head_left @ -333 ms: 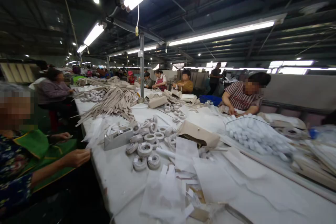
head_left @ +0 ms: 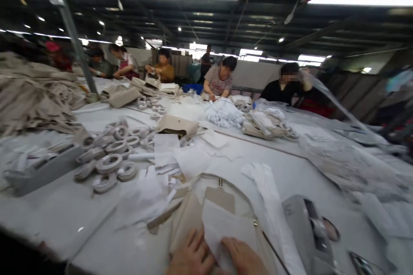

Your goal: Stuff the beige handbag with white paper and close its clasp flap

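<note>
left hand (head_left: 191, 254): back up, fingers slightly spread, pointing forward | right hand (head_left: 242, 257): just beside left hand, back up, fingers angled toward it | both cut off by lower frame edge | grip: cannot tell

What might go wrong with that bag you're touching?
Your left hand and right hand are right on the tan bag, so the white paper sticking out of it might crease or tear. The gray tape dispenser sits close by on the right, so a bump against it might scratch the bag.
</note>
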`<move>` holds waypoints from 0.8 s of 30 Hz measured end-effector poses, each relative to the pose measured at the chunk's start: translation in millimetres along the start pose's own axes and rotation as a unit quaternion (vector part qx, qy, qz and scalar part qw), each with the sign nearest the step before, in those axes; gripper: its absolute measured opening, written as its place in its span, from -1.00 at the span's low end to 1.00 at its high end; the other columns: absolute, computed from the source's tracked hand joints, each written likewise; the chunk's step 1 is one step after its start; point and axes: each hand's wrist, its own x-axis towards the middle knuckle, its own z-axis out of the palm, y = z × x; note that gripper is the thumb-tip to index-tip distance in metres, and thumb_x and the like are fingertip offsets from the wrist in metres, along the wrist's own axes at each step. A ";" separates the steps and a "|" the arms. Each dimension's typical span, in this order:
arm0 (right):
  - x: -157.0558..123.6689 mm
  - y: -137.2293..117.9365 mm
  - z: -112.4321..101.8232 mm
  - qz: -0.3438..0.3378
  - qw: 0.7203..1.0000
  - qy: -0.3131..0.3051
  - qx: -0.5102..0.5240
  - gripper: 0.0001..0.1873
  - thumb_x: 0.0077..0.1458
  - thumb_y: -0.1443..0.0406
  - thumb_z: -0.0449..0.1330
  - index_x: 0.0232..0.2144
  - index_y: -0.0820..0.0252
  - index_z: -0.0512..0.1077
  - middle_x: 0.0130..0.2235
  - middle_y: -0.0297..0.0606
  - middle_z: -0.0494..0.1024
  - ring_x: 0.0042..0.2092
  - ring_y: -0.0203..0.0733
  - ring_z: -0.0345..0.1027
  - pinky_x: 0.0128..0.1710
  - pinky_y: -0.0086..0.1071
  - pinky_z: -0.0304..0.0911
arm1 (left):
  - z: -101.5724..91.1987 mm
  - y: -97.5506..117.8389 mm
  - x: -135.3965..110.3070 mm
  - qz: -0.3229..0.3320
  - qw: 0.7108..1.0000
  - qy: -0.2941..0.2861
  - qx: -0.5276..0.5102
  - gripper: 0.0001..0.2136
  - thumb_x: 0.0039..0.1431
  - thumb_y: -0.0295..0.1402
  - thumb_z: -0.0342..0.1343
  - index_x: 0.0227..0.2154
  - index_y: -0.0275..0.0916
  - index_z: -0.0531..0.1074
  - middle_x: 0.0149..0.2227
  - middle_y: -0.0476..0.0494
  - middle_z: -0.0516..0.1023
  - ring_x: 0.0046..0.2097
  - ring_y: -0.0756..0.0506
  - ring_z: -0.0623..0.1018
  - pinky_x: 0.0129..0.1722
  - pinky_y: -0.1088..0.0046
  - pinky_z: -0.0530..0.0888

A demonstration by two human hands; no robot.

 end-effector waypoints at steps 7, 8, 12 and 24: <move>12.6 -46.4 -26.8 0.068 0.997 -0.045 -0.001 -0.39 -0.03 0.16 0.26 0.09 0.14 0.28 0.03 -0.06 0.39 0.03 0.10 0.25 0.05 -0.10 0.13 | -21.5 4.5 -10.6 -0.040 0.995 -0.065 -0.066 -0.66 0.11 0.03 0.08 -0.16 -0.04 0.44 -0.09 -0.09 0.48 0.06 -0.25 0.35 0.18 0.05 0.09; 14.0 -47.1 -26.5 0.065 0.997 -0.050 -0.005 -0.39 -0.02 0.17 0.25 0.10 0.15 0.27 0.04 -0.04 0.38 0.04 0.11 0.24 0.05 -0.10 0.12 | -22.5 3.9 -9.7 -0.041 0.994 -0.070 -0.068 -0.66 0.11 0.03 0.08 -0.16 -0.04 0.44 -0.08 -0.09 0.48 0.06 -0.25 0.34 0.18 0.06 0.09; 14.8 -43.0 -23.3 0.038 0.998 -0.049 -0.012 -0.44 0.04 0.20 0.18 0.11 0.17 0.25 0.03 -0.05 0.39 0.03 0.07 0.24 0.05 -0.13 0.11 | -25.9 2.9 -5.6 -0.041 0.993 -0.086 -0.068 -0.67 0.13 0.01 0.07 -0.14 -0.04 0.45 -0.04 -0.10 0.45 0.09 -0.25 0.33 0.18 0.08 0.10; 15.3 -36.3 -42.5 0.138 0.989 0.049 0.037 -0.66 0.18 0.43 -0.18 -0.25 0.21 0.39 -0.23 -0.14 0.54 -0.17 -0.15 0.42 -0.14 -0.34 0.26 | -31.3 -0.6 -3.6 -0.009 0.999 -0.048 -0.009 -0.47 0.16 0.08 -0.02 0.15 0.03 0.24 0.09 -0.17 0.42 0.05 -0.28 0.42 0.05 0.12 0.28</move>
